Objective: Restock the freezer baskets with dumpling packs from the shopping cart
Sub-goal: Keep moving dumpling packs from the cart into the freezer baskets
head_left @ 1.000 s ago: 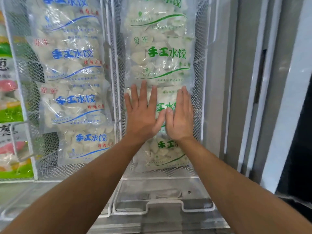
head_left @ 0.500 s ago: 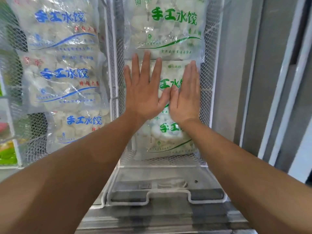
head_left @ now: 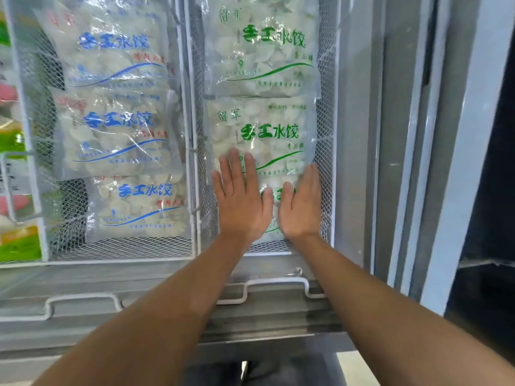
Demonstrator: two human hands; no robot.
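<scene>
- While both hands press flat, the left hand (head_left: 241, 201) has fingers straight and slightly spread, the right hand (head_left: 302, 203) fingers straight and together, on the green-print packs (head_left: 267, 135) at 12 o'clock.
- Right basket (head_left: 326, 129) looks nearly full; the blue-print packs (head_left: 119, 126) at 10 o'clock fill the left basket (head_left: 33, 162).
- Cart isn't in view, so what's left is unclear.
- Mesh wall touches the right hand; open room lies toward 6 o'clock.

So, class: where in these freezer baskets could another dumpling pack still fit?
Bare mesh shows left of the lowest blue-print pack. The right basket is crowded: green-print packs overlap, with the left hand and right hand flat on the lowest.
</scene>
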